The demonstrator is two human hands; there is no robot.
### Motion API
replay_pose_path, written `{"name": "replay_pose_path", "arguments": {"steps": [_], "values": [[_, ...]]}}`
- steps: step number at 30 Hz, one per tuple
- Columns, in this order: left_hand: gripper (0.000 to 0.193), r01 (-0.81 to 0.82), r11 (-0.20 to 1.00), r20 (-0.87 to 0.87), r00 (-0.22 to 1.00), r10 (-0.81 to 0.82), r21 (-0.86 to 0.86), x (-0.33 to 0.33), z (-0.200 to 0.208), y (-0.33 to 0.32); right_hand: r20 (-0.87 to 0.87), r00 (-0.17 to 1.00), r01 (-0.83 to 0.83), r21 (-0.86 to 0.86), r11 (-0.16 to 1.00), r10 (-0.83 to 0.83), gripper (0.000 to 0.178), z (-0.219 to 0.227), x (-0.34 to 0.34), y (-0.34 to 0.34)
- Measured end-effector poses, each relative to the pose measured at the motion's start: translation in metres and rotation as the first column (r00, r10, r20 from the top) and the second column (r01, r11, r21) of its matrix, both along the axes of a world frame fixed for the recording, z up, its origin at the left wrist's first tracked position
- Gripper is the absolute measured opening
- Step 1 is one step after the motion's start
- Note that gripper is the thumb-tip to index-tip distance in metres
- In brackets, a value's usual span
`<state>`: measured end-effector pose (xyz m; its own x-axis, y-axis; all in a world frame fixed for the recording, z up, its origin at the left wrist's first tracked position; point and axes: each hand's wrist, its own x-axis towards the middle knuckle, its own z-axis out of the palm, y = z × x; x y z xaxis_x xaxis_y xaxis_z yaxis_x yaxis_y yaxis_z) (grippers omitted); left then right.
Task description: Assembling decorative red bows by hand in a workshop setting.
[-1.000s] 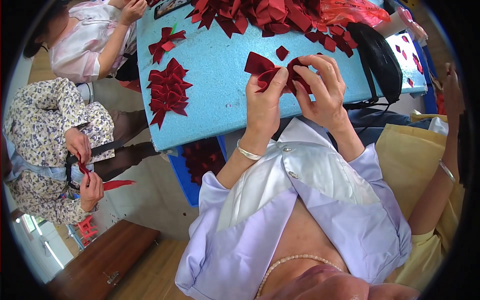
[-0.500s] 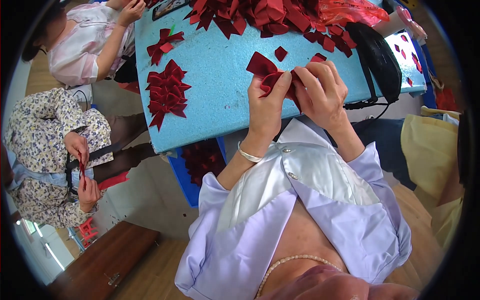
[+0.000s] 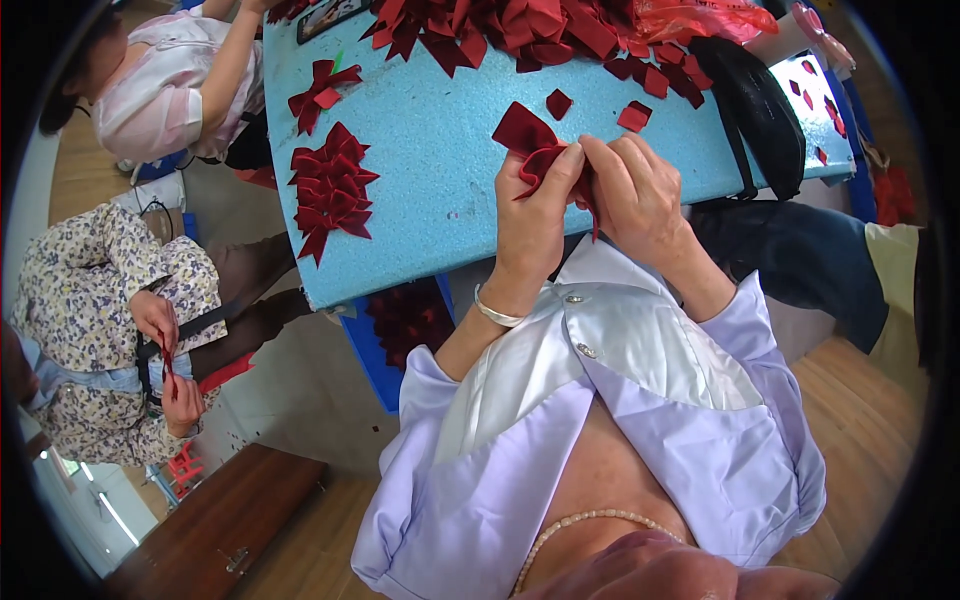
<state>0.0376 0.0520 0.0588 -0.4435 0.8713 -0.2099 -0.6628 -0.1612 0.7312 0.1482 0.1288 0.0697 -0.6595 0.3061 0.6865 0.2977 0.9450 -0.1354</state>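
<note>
Above the near edge of the blue table (image 3: 420, 215), both my hands hold one dark red ribbon bow (image 3: 524, 130). My left hand (image 3: 535, 205) pinches its looped middle between thumb and fingers, with a wide flap standing up past the knuckles. Close beside it, my right hand (image 3: 638, 190) is closed on the bow's other side, fingertips together near the left thumb. One ribbon end hangs down between the hands. The fingers hide the part of the bow between them. Beyond lie a small red square (image 3: 634, 117) and a darker one (image 3: 559, 103).
Finished-looking red bows (image 3: 333, 190) lie stacked on the table's left, and a big heap of bows (image 3: 500, 35) covers the far side. A black bag (image 3: 760, 120) sits at the right. Under the table stands a blue bin (image 3: 372, 360). Co-workers sit at left, one holding red ribbon (image 3: 168, 362).
My right hand has shifted slightly left and closed in against the bow, uncovering the red square behind it. The person in yellow at the right has moved farther toward the edge.
</note>
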Motion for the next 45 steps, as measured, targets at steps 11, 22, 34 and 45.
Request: {"name": "replay_pose_path", "arguments": {"steps": [11, 22, 34, 45], "values": [[0.01, 0.063, 0.996, 0.138, 0.988, -0.071, 0.063, -0.005, 0.002, -0.003, -0.161, 0.987, -0.056, -0.203, 0.978, 0.023, 0.03, 0.006, -0.002, -0.007], [0.012, 0.081, 0.992, 0.015, 0.996, -0.083, 0.097, -0.002, 0.002, -0.005, 0.028, 0.998, 0.064, -0.151, 0.986, -0.061, 0.02, 0.004, 0.004, -0.012], [0.006, 0.116, 0.979, 0.163, 0.976, -0.143, 0.165, -0.003, 0.004, -0.005, -0.155, 0.986, 0.024, -0.21, 0.977, -0.058, 0.019, 0.012, 0.001, -0.014], [0.014, 0.088, 0.987, -0.092, 0.993, -0.076, 0.137, 0.0, 0.008, -0.007, -0.107, 0.979, 0.137, -0.294, 0.946, -0.175, 0.012, 0.002, 0.007, 0.003]]}}
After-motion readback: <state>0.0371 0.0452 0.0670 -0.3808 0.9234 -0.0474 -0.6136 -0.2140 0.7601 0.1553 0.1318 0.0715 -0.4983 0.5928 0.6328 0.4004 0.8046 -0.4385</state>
